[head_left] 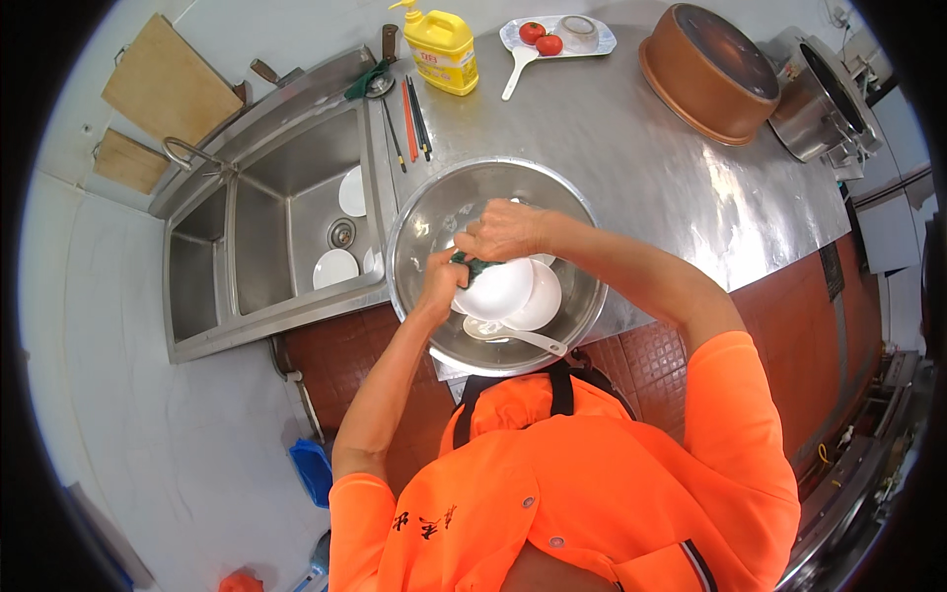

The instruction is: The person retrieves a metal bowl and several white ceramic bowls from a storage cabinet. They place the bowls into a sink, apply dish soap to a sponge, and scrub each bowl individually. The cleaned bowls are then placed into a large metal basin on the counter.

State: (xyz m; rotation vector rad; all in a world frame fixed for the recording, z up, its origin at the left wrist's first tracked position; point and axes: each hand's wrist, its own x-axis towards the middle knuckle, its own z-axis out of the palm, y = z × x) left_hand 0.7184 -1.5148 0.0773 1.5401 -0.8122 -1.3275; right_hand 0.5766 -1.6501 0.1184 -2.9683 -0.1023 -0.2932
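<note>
Over a large steel basin, my left hand is closed at the near left edge of a white bowl. My right hand is curled just beyond it, fingers bent down. Between the two hands a dark green scouring pad shows at the bowl's edge, partly hidden by fingers. Under the held bowl sits another white bowl. A white slotted spoon lies nearest me in the basin, its handle pointing right. More white dishware is partly covered by my right wrist.
Left is a double steel sink with white dishes. Beyond the basin lie red and black chopsticks, a ladle and a yellow pump jug. A plate holds tomatoes; a brown pot stands far right.
</note>
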